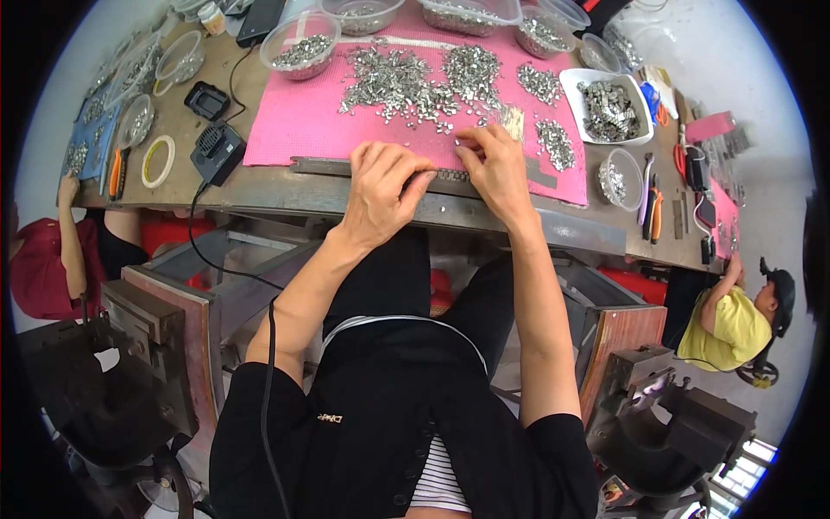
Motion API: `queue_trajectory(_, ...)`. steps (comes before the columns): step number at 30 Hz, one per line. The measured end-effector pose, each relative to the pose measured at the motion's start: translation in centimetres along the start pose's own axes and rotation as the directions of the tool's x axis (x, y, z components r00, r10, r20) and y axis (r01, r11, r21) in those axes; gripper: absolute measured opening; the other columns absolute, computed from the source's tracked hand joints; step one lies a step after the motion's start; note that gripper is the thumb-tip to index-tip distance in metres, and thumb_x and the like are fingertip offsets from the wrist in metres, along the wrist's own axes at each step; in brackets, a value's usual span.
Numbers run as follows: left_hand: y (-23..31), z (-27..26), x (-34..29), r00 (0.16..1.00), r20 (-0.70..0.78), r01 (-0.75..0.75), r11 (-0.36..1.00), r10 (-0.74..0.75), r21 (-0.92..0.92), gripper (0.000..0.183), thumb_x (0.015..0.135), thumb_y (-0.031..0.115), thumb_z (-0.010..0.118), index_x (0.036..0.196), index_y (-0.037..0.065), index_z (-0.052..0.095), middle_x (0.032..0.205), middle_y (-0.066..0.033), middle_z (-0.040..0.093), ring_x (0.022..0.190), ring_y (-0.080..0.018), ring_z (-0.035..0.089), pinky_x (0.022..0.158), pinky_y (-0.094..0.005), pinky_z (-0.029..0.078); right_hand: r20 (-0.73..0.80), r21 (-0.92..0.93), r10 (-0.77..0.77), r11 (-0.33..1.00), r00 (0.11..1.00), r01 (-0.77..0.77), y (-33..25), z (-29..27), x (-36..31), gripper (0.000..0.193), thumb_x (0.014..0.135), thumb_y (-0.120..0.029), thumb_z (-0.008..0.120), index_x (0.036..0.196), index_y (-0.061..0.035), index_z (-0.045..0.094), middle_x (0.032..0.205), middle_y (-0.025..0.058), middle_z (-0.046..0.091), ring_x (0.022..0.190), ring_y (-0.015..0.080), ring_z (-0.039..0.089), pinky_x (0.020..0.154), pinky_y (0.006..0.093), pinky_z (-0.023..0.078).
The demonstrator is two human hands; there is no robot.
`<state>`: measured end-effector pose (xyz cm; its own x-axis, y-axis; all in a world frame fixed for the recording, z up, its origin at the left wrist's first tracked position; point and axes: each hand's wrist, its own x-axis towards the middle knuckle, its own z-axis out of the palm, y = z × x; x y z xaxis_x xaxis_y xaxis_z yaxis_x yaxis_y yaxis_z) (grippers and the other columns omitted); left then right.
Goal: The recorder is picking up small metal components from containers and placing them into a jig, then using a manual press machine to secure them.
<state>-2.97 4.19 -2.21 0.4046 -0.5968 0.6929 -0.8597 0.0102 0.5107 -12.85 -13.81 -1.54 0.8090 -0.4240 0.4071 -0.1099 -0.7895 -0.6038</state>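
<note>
The person's lap in black clothing fills the lower middle, with both bare forearms rising from it to the table (pixel 285 192) edge. The left hand (pixel 380 186) rests palm down on a long dark metal rail (pixel 324 165) that lies along the near edge of a pink mat (pixel 294 130); its fingers curl over a row of small silver metal pieces (pixel 450 176) lined up on the rail, a closed grip pressing them down. The right hand (pixel 494 164) sits just beside it, thumb and forefinger pinched shut on one small metal piece at the mat's edge, touching the row. Just beyond the hands a loose heap of silver pieces (pixel 406 82) spreads across the mat. A clear plastic bowl (pixel 300 45) of the same pieces stands at the mat's far left corner, and a white tray (pixel 609 108) of them to the right. A black power adapter (pixel 216 149) lies left of the mat, near a roll of tape (pixel 158 161).
</note>
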Motion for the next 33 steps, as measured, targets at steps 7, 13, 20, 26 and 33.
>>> queue_trajectory(7,2.3,-0.3,-2.2,0.998,0.048,-0.047,0.995,0.043,0.091,0.014,0.08,0.016,0.08,0.092,0.015,0.073,0.083,0.0008,0.058,0.082,-0.0188,0.056,0.087,-0.0396,0.034,0.005,-0.19,-0.103,0.976,0.995,0.102,-0.1,-0.1,0.2,0.007,0.088,-0.011,0.071,0.092,-0.0051,0.07,0.085,0.0093,0.064,0.085,0.0293,0.063,0.08,0.0419,0.041)
queue_trajectory(13,2.8,0.7,-3.8,0.985,0.17,0.027,0.995,-0.043,0.097,0.015,0.081,0.016,0.078,0.095,0.013,0.073,0.081,-0.0004,0.056,0.081,-0.0208,0.054,0.085,-0.0402,0.035,-0.007,-0.032,-0.104,0.994,0.995,0.104,-1.1,-1.2,-2.6,0.005,0.088,-0.008,0.07,0.09,-0.0042,0.068,0.085,0.0085,0.061,0.083,0.0287,0.06,0.079,0.04,0.041)
queue_trajectory(20,3.1,1.2,-3.7,0.987,0.147,0.038,0.99,-0.058,0.134,0.013,0.081,0.015,0.078,0.092,0.013,0.071,0.081,-0.0003,0.058,0.081,-0.0213,0.055,0.084,-0.0411,0.036,-0.066,-0.078,-0.158,0.985,0.985,0.153,-1.7,-1.2,-3.3,0.004,0.087,-0.006,0.072,0.091,-0.0052,0.07,0.084,0.0067,0.063,0.081,0.026,0.061,0.078,0.0375,0.043)
queue_trajectory(26,3.5,0.6,-2.3,0.991,0.124,0.038,0.995,-0.049,0.092,0.011,0.082,0.014,0.078,0.091,0.014,0.071,0.081,0.0001,0.059,0.08,-0.0209,0.056,0.085,-0.0404,0.035,-0.063,-0.032,-0.078,0.997,0.995,0.076,0.1,-1.1,-1.0,0.009,0.089,-0.008,0.07,0.097,-0.0082,0.073,0.081,0.0086,0.062,0.079,0.0288,0.062,0.077,0.0409,0.044)
queue_trajectory(33,0.1,0.6,2.0,0.995,0.009,0.092,0.974,-0.096,0.206,0.009,0.085,0.017,0.077,0.094,0.015,0.076,0.081,0.0017,0.062,0.081,-0.0189,0.058,0.089,-0.0406,0.033,-0.007,-0.295,-0.169,0.942,0.986,0.159,1.4,-0.3,1.3,0.01,0.09,-0.014,0.07,0.097,-0.0081,0.073,0.086,0.011,0.062,0.083,0.0299,0.062,0.082,0.0428,0.043)
